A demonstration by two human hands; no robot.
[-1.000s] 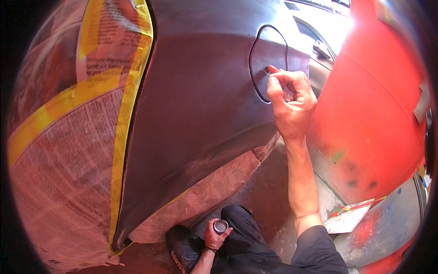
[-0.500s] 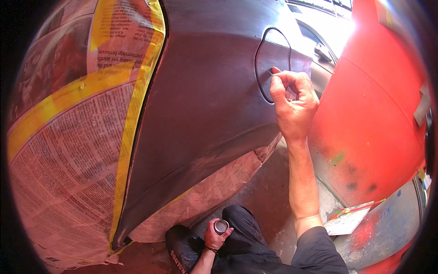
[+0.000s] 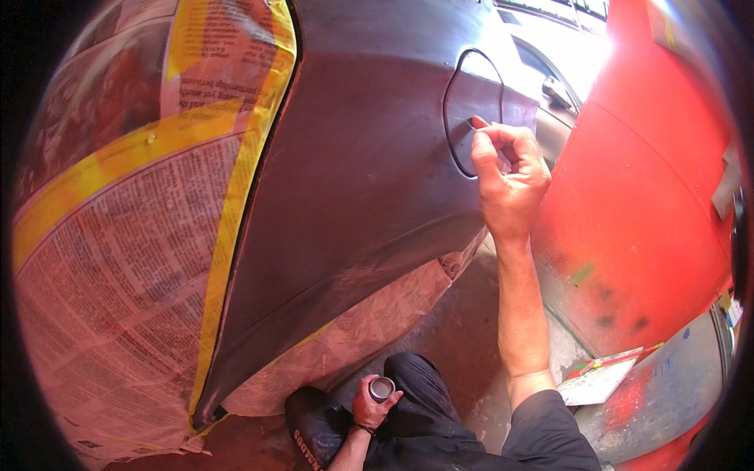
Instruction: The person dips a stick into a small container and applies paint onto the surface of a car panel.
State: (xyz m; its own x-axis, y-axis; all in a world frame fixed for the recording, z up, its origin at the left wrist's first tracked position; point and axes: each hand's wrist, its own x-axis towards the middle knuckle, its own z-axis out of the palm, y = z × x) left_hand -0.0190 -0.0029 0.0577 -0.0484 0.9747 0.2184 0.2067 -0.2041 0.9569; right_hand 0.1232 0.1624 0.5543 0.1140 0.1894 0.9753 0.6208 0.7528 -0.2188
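Note:
My right hand (image 3: 513, 169) is raised in front of a dark grey car body panel (image 3: 361, 165), beside a rounded fuel flap (image 3: 474, 90) outlined by a dark gap. Its thumb and index finger pinch a thin, stick-like tool (image 3: 473, 125), whose tip points at the flap; most of it is hidden by the fingers. Low down by my knees, my left hand (image 3: 367, 407) wraps round a small dark-rimmed cup (image 3: 382, 388) with a greyish-brown content, held upright.
Newspaper (image 3: 133, 228) edged with yellow masking tape (image 3: 228, 259) covers the car on the left, and more paper hangs under the panel. A red panel (image 3: 644, 180) stands at right. A paint-stained grey drum-like thing (image 3: 667, 392) carries a white board (image 3: 601, 381).
The view has shifted slightly, so the panel and newspaper sit a little further right. My right hand stays by the flap, still pinching; my left hand keeps the cup.

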